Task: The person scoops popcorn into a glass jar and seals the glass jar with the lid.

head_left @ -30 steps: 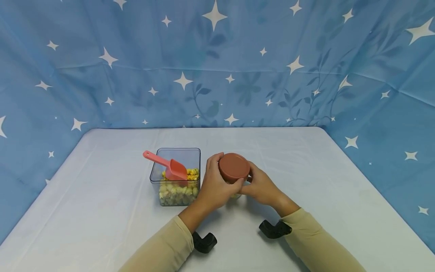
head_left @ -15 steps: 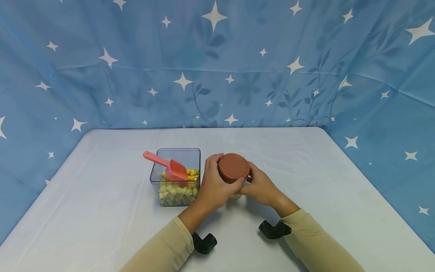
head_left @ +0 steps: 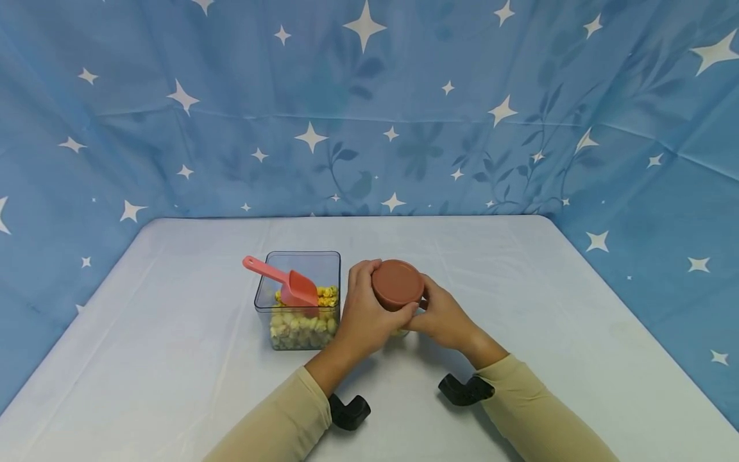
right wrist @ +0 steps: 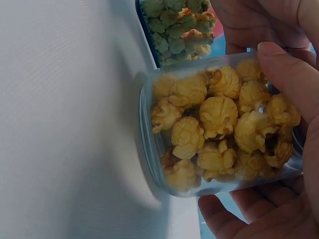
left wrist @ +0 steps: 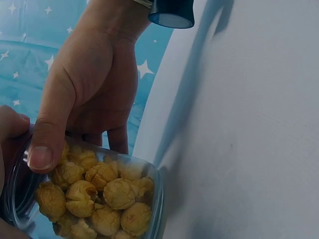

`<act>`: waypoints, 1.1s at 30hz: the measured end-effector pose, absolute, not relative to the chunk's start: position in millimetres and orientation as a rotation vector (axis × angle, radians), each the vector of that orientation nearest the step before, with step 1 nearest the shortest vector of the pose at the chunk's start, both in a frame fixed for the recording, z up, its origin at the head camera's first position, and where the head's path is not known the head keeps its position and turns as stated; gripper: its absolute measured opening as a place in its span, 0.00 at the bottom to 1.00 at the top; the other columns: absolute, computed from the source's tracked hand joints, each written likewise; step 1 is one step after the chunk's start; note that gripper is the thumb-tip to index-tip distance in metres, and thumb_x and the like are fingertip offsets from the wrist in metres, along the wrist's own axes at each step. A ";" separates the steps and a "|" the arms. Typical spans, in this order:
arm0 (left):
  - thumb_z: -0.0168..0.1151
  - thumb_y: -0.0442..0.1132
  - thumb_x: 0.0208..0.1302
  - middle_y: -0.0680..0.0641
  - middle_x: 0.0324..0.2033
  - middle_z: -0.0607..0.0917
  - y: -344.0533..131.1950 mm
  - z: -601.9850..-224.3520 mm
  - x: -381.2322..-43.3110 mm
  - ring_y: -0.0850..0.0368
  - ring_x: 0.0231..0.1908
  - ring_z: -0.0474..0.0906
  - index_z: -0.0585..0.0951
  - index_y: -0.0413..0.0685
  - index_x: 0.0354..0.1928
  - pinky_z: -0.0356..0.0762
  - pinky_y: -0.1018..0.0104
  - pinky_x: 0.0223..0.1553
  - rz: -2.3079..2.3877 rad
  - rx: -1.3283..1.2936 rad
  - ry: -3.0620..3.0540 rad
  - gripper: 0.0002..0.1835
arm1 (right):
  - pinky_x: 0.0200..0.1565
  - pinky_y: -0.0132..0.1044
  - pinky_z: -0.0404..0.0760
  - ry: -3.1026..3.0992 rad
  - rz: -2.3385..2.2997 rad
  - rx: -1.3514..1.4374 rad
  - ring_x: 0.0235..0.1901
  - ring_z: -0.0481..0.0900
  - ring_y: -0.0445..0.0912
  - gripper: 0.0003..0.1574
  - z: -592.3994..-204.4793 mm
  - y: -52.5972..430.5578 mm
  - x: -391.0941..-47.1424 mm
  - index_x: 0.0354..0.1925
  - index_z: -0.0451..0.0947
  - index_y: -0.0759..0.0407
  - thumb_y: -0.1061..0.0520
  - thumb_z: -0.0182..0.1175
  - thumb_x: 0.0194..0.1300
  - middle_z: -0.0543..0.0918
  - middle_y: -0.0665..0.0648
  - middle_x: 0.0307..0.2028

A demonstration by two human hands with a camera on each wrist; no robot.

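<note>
A small clear plastic jar [right wrist: 155, 172] of golden, round-popped popcorn [right wrist: 219, 117] stands upright at the middle of the table, topped by a round brown lid [head_left: 398, 283]. My left hand [head_left: 367, 324] wraps around the jar's upper left side, its fingers along the lid's edge and its thumb across the front. From the other side my right hand [head_left: 449, 319] grips the jar below the lid, near a small brown tab. The two thumbs lie close together in front. Most of the jar is hidden in the head view. Whether the lid is fully seated, I cannot tell.
Just left of the jar stands a square clear container [head_left: 297, 255] partly filled with yellowish popcorn [head_left: 303, 330]. A pink scoop [head_left: 297, 289] lies in it, its handle over the left rim. The white table [head_left: 144, 333] ends at a blue star-patterned curtain [head_left: 231, 160].
</note>
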State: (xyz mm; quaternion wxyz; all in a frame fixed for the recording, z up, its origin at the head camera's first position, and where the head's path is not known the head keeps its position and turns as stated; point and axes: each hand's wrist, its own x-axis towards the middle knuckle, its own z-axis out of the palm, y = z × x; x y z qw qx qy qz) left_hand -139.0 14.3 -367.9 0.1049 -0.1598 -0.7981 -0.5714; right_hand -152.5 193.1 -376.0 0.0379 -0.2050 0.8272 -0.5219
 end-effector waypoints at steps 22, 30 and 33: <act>0.81 0.51 0.48 0.45 0.66 0.66 23.5 -369.2 -142.9 0.47 0.58 0.73 0.61 0.42 0.72 0.76 0.47 0.54 -1.646 -0.347 -2.383 0.53 | 0.57 0.56 0.75 2.739 -1.545 -0.584 0.58 0.76 0.57 0.55 -386.1 181.5 -154.0 0.70 0.61 0.67 0.58 0.78 0.49 0.76 0.64 0.60; 0.80 0.48 0.48 0.45 0.63 0.71 19.6 -365.3 -145.8 0.48 0.56 0.74 0.65 0.43 0.71 0.77 0.48 0.53 -1.671 -0.391 -2.401 0.49 | 0.55 0.55 0.77 2.695 -1.533 -0.642 0.57 0.76 0.56 0.56 -385.5 186.6 -160.3 0.70 0.61 0.66 0.57 0.78 0.48 0.77 0.62 0.60; 0.79 0.47 0.49 0.44 0.63 0.71 18.0 -364.5 -146.9 0.47 0.56 0.74 0.64 0.44 0.72 0.77 0.48 0.53 -1.704 -0.436 -2.415 0.49 | 0.55 0.54 0.78 2.621 -1.547 -0.705 0.57 0.76 0.55 0.55 -384.3 192.1 -164.6 0.71 0.60 0.65 0.58 0.77 0.50 0.76 0.62 0.60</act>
